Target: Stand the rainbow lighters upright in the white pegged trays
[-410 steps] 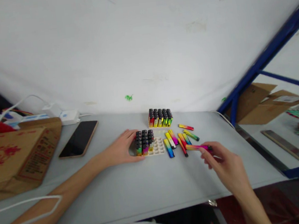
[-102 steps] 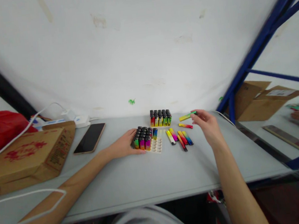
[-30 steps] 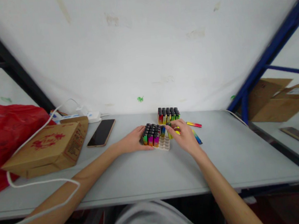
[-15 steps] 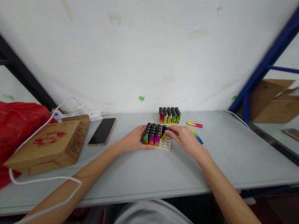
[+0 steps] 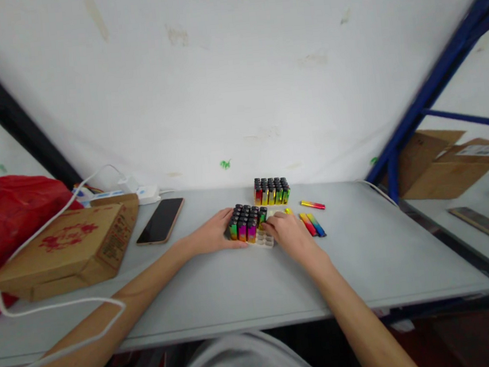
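Note:
A pale tray with round slots lies on the table, its left part filled with upright black-topped lighters. My left hand wraps round the left side of this block, thumb along the front. Over the tray's right part, my right hand has its fingers pinched at a green lighter standing at the block's right edge. Behind stands a second block of lighters. Right of my right hand lie a yellow-red lighter, a yellow-blue one and, farther back, another yellow-red one.
A black-screened phone lies left of my left hand. Farther left are a cardboard box, a red bag and a white cable crossing over my left forearm. A white wall rises behind the table.
The lighter tilted in my right hand now stands upright beside the block. My right hand has moved slightly left and down, showing more of the loose lighters. The whole view has shifted a little.

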A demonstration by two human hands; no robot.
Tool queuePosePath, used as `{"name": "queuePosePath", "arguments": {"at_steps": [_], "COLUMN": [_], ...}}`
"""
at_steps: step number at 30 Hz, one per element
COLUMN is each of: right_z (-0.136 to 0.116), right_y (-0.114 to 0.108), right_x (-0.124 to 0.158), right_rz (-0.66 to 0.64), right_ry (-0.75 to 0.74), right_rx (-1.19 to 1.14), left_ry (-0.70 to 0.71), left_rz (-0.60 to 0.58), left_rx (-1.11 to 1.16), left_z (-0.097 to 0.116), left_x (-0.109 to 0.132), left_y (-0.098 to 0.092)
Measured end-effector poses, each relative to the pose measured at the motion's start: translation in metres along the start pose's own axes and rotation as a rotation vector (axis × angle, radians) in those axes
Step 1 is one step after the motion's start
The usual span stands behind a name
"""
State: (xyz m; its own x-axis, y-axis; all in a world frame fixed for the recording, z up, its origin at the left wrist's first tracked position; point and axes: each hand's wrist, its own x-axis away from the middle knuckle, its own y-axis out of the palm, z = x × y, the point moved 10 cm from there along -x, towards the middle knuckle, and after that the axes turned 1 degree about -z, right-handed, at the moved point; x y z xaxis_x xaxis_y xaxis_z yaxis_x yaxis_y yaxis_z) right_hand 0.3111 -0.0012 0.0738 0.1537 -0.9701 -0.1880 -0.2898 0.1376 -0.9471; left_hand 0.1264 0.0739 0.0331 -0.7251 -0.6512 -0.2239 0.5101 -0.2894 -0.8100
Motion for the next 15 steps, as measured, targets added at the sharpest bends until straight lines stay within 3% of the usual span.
{"name": "queuePosePath", "arguments": {"at_steps": [5,11,15], "right_z": [0.027,0.118,0.155], "right_y": [-0.027,-0.063,-0.057], "right_x": [0.005,0.020,0.030], "right_rz": [0.060,0.112,0.007], "right_ry": [-0.038,0.142,0.215], "right_rx": [-0.115,-0.115,-0.160], "left_ry": [0.003,-0.036,-0.019], "left_rz": [-0.014,-0.019,-0.021], "left_rx": [-0.010,-0.019,-0.010], "left_z": [0.001,-0.003,0.000], "left_x": [0.001,0.001,0.000], "left_y": [0.001,0.002,0.001]}}
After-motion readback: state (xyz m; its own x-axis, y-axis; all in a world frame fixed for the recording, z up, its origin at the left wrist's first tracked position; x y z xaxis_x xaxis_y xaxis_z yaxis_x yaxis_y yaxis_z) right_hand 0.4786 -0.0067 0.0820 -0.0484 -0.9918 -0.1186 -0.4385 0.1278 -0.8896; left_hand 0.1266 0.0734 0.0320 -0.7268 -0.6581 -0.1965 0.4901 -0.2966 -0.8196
